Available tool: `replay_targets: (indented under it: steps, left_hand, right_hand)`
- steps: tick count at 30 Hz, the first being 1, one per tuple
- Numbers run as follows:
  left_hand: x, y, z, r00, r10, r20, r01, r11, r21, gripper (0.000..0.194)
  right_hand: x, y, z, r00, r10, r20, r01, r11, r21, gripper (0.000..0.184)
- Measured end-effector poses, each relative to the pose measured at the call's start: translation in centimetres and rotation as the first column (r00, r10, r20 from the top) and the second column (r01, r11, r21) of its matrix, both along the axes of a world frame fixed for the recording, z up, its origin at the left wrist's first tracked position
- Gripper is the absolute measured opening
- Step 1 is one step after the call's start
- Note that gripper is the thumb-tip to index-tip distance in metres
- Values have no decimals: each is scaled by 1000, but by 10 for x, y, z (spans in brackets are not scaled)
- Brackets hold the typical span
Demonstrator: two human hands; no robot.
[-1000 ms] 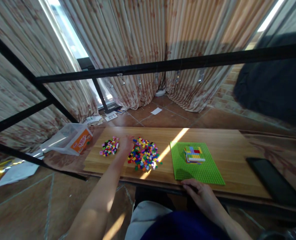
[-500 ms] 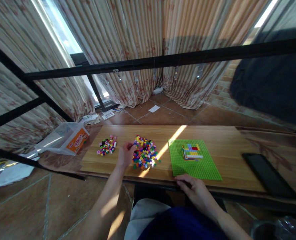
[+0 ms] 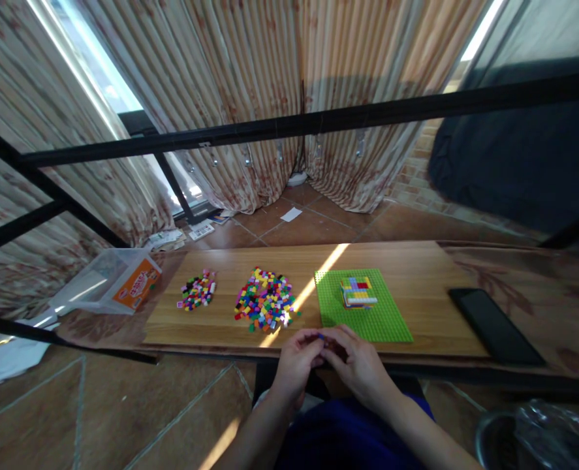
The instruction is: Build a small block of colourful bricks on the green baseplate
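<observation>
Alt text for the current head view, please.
Left hand and right hand meet at the near edge of a wooden board, a small blue piece between them. Beyond, a brick structure sits on a green baseplate; a larger brick pile and a smaller pile lie farther left.

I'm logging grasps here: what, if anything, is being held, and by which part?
A small blue piece appears pinched where the left hand and right hand meet; fingers hide most of it, so the gripped part cannot be told.
</observation>
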State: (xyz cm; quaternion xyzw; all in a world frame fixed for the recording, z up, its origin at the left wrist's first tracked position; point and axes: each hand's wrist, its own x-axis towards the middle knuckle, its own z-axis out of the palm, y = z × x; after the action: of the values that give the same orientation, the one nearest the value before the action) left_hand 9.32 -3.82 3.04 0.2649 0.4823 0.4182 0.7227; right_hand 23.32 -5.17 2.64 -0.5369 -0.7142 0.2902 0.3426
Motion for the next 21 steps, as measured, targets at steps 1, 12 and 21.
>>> replay_targets:
  steps: [1, 12, 21]
  left_hand:
    - [2, 0, 0, 1000, -3, -4, 3, 1000, 0, 29]
    - [-34, 21, 6, 944, 290, -155, -267, 951, 153, 28]
    - [-102, 28, -16, 847, 485, -216, -451, 872, 192, 39]
  right_hand:
    - [2, -1, -1, 1000, -5, 7, 5, 1000, 3, 23]
    - [-5, 22, 8, 1000, -4, -12, 5, 1000, 10, 20]
    - [-70, 138, 16, 972, 17, 235, -29, 999, 46, 21]
